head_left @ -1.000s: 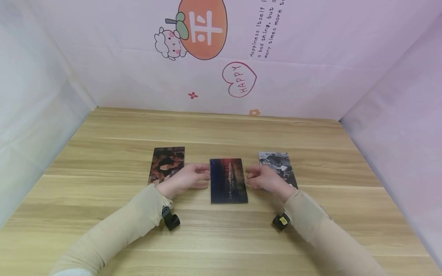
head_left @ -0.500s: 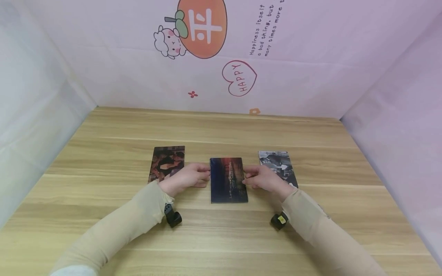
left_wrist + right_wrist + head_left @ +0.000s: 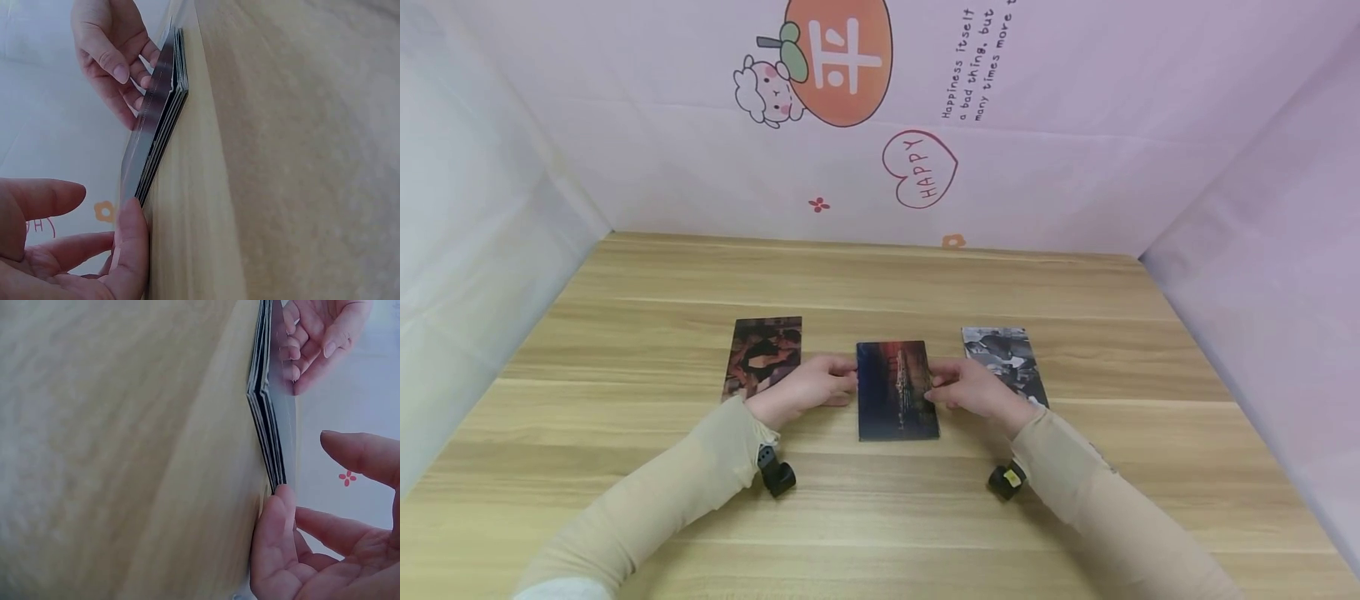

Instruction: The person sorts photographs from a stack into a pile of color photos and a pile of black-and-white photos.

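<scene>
A stack of several postcards (image 3: pixel 895 392), its top one a dark blue and red night scene, lies on the wooden table. My left hand (image 3: pixel 807 388) meets its left edge with the fingertips; the thumb (image 3: pixel 53 197) stands clear in the left wrist view. Opposite, my right hand (image 3: pixel 976 390) touches the right edge, with the thumb (image 3: pixel 359 453) also apart from the cards in the right wrist view. Side on, the layered edges of the stack (image 3: pixel 162 125) show slight gaps. Neither hand has the fingers curled round the cards.
A brown-red picture card (image 3: pixel 763 350) lies at the left, partly under my left hand in view. On the right is a black-and-white picture card (image 3: pixel 1009 358). A printed white cloth (image 3: pixel 1037 192) stands behind the wooden table (image 3: pixel 880 517).
My right hand has moved slightly left to the edge of the stack. The left hand has stayed almost in place, and the cards lie where they were.
</scene>
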Demonstrator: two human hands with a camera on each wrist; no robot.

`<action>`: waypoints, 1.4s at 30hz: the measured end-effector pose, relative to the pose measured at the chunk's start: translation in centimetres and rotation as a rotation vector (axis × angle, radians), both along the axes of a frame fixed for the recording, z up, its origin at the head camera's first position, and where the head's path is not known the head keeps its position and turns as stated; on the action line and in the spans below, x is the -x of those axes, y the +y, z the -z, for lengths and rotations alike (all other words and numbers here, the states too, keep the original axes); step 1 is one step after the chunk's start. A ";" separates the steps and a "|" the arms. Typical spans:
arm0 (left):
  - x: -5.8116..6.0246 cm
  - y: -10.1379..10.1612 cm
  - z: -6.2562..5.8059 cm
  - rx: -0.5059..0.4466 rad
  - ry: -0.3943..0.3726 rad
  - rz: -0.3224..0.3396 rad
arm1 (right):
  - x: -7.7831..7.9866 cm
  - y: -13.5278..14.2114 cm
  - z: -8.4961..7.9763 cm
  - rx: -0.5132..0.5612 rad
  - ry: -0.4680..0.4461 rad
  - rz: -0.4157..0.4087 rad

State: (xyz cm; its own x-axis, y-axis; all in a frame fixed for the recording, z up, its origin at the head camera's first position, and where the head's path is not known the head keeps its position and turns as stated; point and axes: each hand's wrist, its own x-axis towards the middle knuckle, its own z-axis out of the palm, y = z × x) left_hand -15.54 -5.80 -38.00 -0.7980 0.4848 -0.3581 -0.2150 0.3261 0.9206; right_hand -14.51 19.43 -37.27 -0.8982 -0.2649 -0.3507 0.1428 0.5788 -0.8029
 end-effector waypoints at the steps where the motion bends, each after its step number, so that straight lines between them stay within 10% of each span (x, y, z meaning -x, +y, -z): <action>1: 0.0 0.0 0.0 -0.002 0.001 0.002 | 0.0 0.0 0.0 -0.004 0.002 -0.002; 12: -0.2 0.2 0.3 -0.059 0.030 -0.019 | -0.4 -0.4 -0.9 0.020 -0.009 0.076; 24: -0.3 -0.5 0.4 -0.109 0.098 -0.236 | 0.1 -1.8 -0.2 0.157 0.035 0.223; 42: 0.5 -5.7 0.4 -0.067 0.110 -0.333 | 2.0 -8.0 -1.0 0.403 -0.009 0.351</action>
